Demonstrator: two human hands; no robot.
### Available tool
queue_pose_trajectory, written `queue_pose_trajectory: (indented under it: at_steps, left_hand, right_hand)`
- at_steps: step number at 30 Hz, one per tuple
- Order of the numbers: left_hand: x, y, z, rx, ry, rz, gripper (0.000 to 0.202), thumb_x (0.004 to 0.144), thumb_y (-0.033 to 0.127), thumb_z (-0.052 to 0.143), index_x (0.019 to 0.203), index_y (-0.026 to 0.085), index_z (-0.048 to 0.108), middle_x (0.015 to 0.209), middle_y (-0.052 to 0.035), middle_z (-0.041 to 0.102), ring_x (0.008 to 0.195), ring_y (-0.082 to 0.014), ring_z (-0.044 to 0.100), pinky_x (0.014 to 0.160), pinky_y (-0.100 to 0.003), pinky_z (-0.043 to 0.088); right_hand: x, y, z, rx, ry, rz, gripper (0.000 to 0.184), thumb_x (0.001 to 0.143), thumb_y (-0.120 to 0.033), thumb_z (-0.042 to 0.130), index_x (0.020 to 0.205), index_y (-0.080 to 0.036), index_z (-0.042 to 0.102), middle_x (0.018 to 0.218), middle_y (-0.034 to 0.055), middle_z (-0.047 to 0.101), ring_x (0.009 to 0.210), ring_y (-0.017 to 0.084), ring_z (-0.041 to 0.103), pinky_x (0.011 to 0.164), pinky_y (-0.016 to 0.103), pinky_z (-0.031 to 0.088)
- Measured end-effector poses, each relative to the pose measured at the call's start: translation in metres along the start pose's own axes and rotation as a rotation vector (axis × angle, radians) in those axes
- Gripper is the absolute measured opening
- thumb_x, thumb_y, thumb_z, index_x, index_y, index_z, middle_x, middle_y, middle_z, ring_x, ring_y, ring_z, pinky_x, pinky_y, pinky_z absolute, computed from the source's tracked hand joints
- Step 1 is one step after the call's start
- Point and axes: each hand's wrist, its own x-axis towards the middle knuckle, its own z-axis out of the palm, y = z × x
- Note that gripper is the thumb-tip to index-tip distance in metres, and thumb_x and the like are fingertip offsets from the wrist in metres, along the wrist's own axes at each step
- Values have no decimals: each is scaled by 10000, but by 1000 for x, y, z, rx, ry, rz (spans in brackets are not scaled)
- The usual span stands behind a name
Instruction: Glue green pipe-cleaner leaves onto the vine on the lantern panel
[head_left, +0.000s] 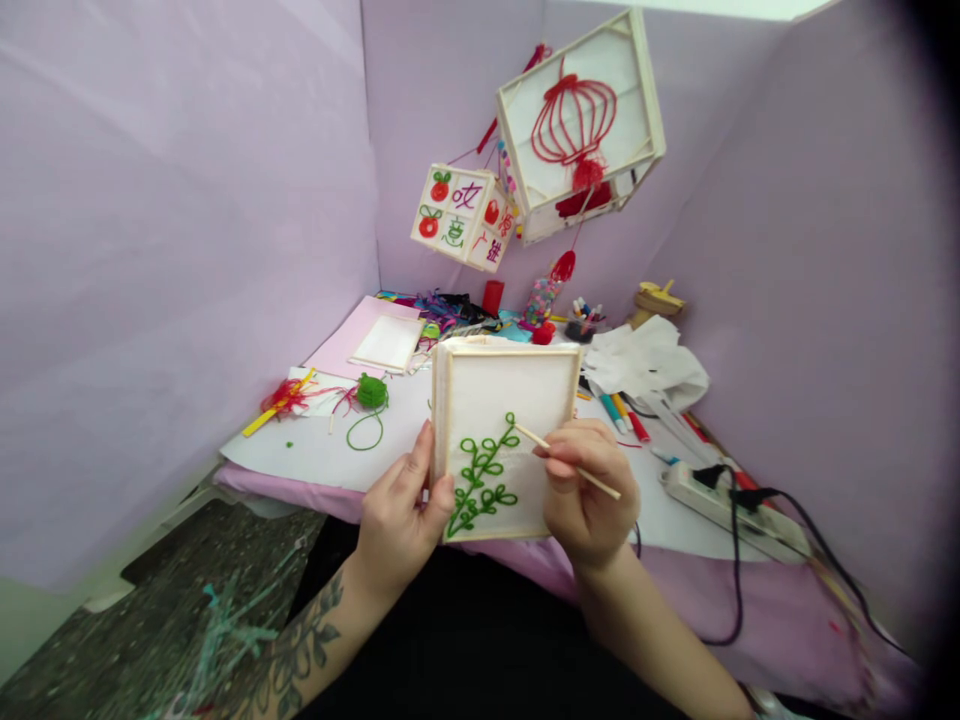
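The person held a white-panelled box [499, 385] upright at the middle of the frame, its face turned toward the camera. The left hand [401, 500], left of centre, gripped the box's left edge, with the thumb laid at the front near the lower corner and the fingers stretched up along the side. Thumb and fingers stood apart, the box's edge between them; some fingertips were hidden, and how they pressed could not be told.

The right hand [592, 485], right of centre, pinched a thin pale stick [531, 436] between thumb and forefinger, the other fingers curled in toward the palm. The stick slanted from lower right to upper left, its tip at the upper loops of a green leafy sprig [484, 468] on the panel; whether it touched the loops could not be told. The sprig rose from the panel's lower left corner.

Beyond, a green yarn ball [372, 391] lay on the table [270, 447] at centre left, and a power strip [739, 512] lay at lower right. A large lantern [652, 100] hung at upper right.
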Motion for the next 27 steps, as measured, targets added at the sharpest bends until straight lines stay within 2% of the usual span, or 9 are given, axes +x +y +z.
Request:
queue_pose_trajectory:
  at_steps: [4,10,18,27]
  left_hand:
    - [0,0,-1,0,-8,-15,567,945,275,525,1484,184,375,691,28,558,524,-85,493,553,-179,487]
    - [-2,-1,0,-17,-7,-6,573,948,271,522,1492,185,361,719,15,584,529,-91,500,566,-188,497]
    - [-2,-1,1,-40,-5,-5,583,945,256,532,1496,202,350,721,25,572,536,-85,500,581,-181,506]
    - [-2,-2,0,-21,-19,-3,580,950,259,522,1498,186,347,759,0,609,553,-93,517,583,-189,510]
  right_hand:
    - [-1,1,0,12,61,-12,90,903,-193,567,975,-245,580,729,-7,651,652,183,612,690,388,492]
    - [1,0,-3,-42,-67,-61,194,864,-108,594,1021,-221,596,829,35,708,742,198,622,731,398,487]
    - [6,-2,-2,-117,-125,-90,226,852,-78,597,1026,-222,607,854,39,714,756,199,588,739,386,481]
    - [-1,-1,-5,-38,-35,-34,212,868,-112,581,1036,-239,603,856,33,716,778,212,636,756,408,489]
